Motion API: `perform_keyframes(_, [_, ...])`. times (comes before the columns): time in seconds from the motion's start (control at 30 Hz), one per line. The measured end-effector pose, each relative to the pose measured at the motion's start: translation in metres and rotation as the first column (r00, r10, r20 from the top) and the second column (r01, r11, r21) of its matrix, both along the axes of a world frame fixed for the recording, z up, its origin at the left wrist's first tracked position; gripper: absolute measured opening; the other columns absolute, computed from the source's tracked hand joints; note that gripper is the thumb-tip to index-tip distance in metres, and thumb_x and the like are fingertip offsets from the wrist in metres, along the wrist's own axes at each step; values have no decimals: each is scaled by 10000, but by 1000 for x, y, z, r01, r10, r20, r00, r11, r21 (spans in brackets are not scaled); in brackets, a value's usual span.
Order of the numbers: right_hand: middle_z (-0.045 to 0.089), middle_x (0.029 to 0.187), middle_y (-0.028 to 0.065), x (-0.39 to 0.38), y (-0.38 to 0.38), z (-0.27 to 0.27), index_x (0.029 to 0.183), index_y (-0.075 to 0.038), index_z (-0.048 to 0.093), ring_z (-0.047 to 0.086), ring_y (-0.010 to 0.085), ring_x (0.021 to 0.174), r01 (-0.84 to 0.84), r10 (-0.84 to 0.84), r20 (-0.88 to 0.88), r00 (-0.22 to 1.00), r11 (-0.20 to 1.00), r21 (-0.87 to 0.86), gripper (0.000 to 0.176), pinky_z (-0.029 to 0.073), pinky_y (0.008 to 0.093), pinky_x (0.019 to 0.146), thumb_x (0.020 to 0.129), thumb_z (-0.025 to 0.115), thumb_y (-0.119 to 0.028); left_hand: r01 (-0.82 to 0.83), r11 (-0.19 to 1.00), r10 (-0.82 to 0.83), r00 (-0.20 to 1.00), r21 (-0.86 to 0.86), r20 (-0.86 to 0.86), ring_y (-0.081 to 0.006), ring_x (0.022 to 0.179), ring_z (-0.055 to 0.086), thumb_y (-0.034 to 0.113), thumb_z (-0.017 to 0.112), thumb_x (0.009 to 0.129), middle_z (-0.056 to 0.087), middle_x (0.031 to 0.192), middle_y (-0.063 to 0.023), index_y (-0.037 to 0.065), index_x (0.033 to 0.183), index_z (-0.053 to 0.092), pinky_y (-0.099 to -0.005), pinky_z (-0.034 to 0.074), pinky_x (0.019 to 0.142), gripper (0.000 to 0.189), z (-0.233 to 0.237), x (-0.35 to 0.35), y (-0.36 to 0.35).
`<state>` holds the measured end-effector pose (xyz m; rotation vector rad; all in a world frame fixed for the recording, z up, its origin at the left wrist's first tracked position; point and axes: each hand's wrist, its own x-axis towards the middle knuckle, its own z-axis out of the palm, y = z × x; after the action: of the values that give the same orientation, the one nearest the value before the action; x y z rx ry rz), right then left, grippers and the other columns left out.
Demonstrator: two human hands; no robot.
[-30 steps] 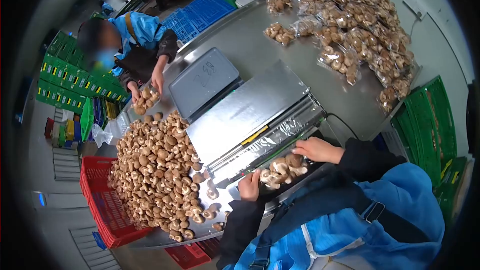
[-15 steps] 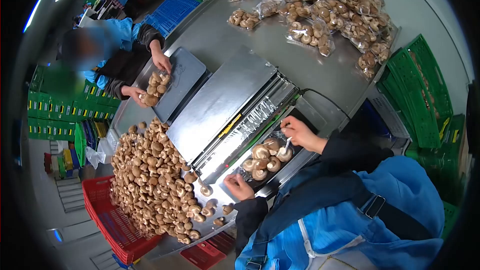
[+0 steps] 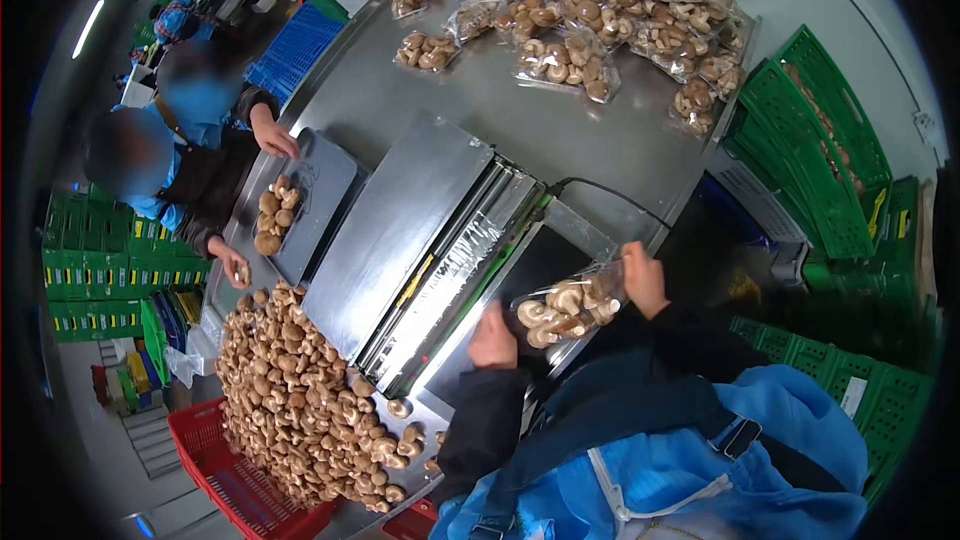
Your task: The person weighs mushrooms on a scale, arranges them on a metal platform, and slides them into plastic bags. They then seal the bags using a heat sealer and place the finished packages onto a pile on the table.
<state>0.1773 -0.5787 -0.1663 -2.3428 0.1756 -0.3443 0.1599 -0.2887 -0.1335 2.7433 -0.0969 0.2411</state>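
Observation:
A clear plastic bag of shiitake mushrooms (image 3: 566, 312) is stretched between my hands, tilted, in front of the metal heat sealer (image 3: 400, 240). My right hand (image 3: 643, 282) is closed on the bag's right end, where the film is bunched. At its left end my left hand (image 3: 493, 340) is also closed on the film, with the fingertips partly hidden. The sealer's long bar and crinkled film strip lie just beyond the bag. To the left of my hands, a large heap of loose shiitake (image 3: 300, 390) covers the table.
Across the table a co-worker holds a mushroom by the heap, near a grey tray (image 3: 325, 185) with several mushrooms. Filled bags (image 3: 600, 15) are piled at the far end. A black cable (image 3: 610, 185) runs from the sealer. Green crates (image 3: 815, 150) stand right, a red crate (image 3: 215, 450) left.
Both my hands have taken the bag by its ends and raised it off the sealer's front surface. The co-worker's one hand has moved from the tray to the heap. My view has shifted.

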Motion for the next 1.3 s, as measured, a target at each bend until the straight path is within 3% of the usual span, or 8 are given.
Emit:
perform_keyframes(0.13, [616, 812, 153, -19, 27, -20, 1042, -82, 499, 631, 299, 763, -9, 114, -271, 956, 933, 361, 121, 490, 377, 639, 929, 493, -124, 28, 819, -164, 969, -573, -186, -263, 830, 646, 96, 517, 913, 624, 966, -127, 65, 1179, 448, -371, 525, 716, 277, -27, 25, -20])
perform_keyframes(0.27, [627, 855, 141, -47, 39, 64, 1043, -64, 528, 620, 272, 826, -454, 618, 16, 786, 559, 694, 150, 483, 367, 687, 931, 505, -162, -433, -268, -478, 835, -861, -272, -224, 860, 610, 16, 527, 885, 565, 965, -101, 99, 1212, 354, -341, 541, 757, 379, 62, 12, -75])
perform_keyframes(0.47, [644, 920, 123, -52, 58, 156, 1043, -38, 570, 604, 233, 920, -332, 959, 210, 190, -138, 933, 217, 473, 351, 760, 933, 523, -219, -18, -194, -599, 794, -981, 104, -100, 786, 483, 65, 561, 924, 492, 871, -47, 59, 1084, 405, -236, 435, 711, 223, 145, -23, -76])
perform_keyframes(0.63, [658, 973, 108, -3, 34, 187, 1044, -17, 605, 591, 200, 998, -440, 984, -172, -54, 132, 888, 281, 464, 339, 820, 934, 538, -267, 121, -98, -803, 577, -988, 150, -204, 902, 536, 117, 547, 934, 525, 1015, -126, 38, 1205, 405, -338, 434, 837, 316, 134, -30, -86])
perform_keyframes(0.73, [666, 1006, 99, 39, 11, 189, 1045, -3, 626, 583, 180, 1045, -558, 774, -614, 158, 583, 591, 322, 459, 331, 857, 935, 546, -295, -43, -29, -845, 535, -999, 1, -192, 883, 555, 116, 558, 927, 542, 1022, -120, 34, 1190, 434, -323, 447, 820, 302, 133, -28, -78])
perform_keyframes(0.87, [582, 1218, 122, 50, 6, 226, 1315, -6, 421, 538, 215, 1131, -653, 997, 26, 71, 27, 757, 650, 393, 327, 988, 800, 735, -249, -245, 72, -832, 520, -967, -194, -177, 858, 580, 114, 574, 918, 565, 1032, -113, 29, 1171, 474, -303, 464, 798, 285, 119, -18, -76])
perform_keyframes(1.13, [619, 1087, 34, 192, 25, 193, 1190, -54, 537, 592, 131, 979, -206, 641, -189, 744, 489, 848, 429, 498, 306, 828, 807, 707, -151, -404, 150, -450, 785, -902, -426, -149, 808, 613, 58, 554, 918, 618, 1019, -94, 32, 1116, 537, -264, 487, 743, 201, 95, 15, -17])
perform_keyframes(1.3, [550, 1209, 171, 371, 5, 189, 1336, -48, 384, 583, 283, 1032, -48, 249, 38, 968, 38, 998, 575, 500, 364, 871, 920, 566, -399, -487, 124, -196, 842, -865, -502, -125, 795, 592, 83, 562, 921, 638, 988, -75, 18, 1030, 573, -257, 474, 753, 128, 105, 32, 61])
